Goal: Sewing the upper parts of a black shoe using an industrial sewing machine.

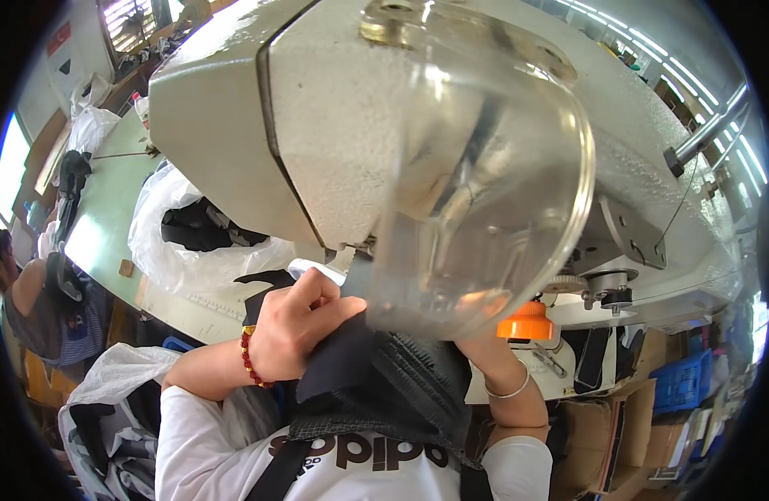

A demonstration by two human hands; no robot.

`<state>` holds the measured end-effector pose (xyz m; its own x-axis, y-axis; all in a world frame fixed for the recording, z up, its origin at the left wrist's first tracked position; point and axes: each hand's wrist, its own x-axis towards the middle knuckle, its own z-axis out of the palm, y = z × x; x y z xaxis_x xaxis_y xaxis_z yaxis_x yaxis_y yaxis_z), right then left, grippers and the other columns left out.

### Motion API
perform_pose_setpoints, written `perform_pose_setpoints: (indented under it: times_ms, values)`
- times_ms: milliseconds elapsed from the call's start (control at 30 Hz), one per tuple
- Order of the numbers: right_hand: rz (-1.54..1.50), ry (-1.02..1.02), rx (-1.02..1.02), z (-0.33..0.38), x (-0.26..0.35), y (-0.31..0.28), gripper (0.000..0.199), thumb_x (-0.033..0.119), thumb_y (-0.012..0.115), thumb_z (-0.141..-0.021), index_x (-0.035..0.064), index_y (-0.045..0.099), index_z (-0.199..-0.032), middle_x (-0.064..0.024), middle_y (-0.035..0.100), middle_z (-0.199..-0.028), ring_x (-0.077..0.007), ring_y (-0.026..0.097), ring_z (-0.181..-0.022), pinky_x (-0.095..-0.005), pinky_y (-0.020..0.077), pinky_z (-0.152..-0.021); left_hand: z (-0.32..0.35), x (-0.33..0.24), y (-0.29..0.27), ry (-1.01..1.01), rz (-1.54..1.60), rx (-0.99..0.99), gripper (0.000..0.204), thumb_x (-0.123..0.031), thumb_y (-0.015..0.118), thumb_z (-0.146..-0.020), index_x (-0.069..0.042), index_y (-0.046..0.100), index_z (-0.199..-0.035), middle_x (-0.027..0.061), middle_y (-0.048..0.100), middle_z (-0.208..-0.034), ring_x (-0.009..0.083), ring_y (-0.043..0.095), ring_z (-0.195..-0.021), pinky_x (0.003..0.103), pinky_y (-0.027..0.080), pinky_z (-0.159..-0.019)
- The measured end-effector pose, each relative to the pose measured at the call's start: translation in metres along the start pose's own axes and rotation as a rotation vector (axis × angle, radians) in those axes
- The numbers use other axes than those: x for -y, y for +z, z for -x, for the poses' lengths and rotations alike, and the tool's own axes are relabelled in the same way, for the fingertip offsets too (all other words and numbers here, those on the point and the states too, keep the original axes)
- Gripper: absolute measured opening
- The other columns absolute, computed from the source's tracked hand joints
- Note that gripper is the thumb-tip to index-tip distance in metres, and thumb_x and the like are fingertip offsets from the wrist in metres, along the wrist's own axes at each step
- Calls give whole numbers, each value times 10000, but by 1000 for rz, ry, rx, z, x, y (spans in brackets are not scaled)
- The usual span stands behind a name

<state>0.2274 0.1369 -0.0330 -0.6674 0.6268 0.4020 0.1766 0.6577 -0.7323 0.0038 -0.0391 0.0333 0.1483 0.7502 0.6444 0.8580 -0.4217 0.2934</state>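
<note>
In the head view a large white sewing machine head (342, 108) fills the upper middle, with a clear plastic shield (493, 192) in front of its needle area. My left hand (296, 321) is closed in a pinch on a piece of black fabric (342, 359), just left of the shield. The fabric hangs down from the fingers toward my lap. My right hand (478, 334) lies behind the shield's lower edge, close to the machine; its fingers are blurred by the plastic. Darker textured black cloth (409, 376) spreads between both arms over my front.
A clear plastic bag (163, 242) with black pieces sits on the pale green table (109, 196) at left. Another bag (109, 367) of cloth stands lower left. An orange knob (526, 321), scissors (551, 361), cardboard boxes (597, 434) and a blue crate (683, 382) are at right. A person (46, 309) sits far left.
</note>
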Motion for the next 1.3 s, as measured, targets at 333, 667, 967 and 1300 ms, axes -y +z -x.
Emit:
perform_pose_setpoints:
  times_ms: [333, 667, 967, 1300]
  values:
    - [-715, 39, 4, 13, -13, 0, 241, 79, 707, -939, 40, 702, -1177, -40, 711, -1039, -141, 694, -911, -291, 571, -769, 3, 6, 13, 96, -2, -37, 363, -64, 712, -706, -17, 689, -1065, 65, 651, -1076, 215, 650, -685, 344, 526, -591]
    - [369, -48, 113, 7, -57, 1, 398, 34, 799, -895, 54, 635, -1257, -34, 680, -1063, -122, 678, -908, -261, 590, -759, 0, 17, 24, 6, 121, -23, 300, -62, 714, -722, -24, 664, -1015, 68, 635, -1018, 240, 677, -728, 350, 539, -604]
    - [64, -416, -140, -17, -41, -6, 495, 101, 868, -829, 40, 613, -1249, -47, 670, -1090, -154, 659, -1010, -325, 572, -873, -5, 22, 22, 69, 20, -114, 322, -81, 736, -743, -38, 684, -1058, 76, 662, -1045, 255, 704, -771, 356, 574, -634]
    - [-366, 74, 160, -19, -6, -20, 471, 106, 870, -819, 24, 702, -1251, -81, 712, -1211, -191, 666, -1081, -370, 541, -960, 0, 37, 28, -83, 249, -151, 260, -122, 748, -826, -41, 762, -1073, 120, 765, -1042, 308, 742, -836, 379, 616, -723]
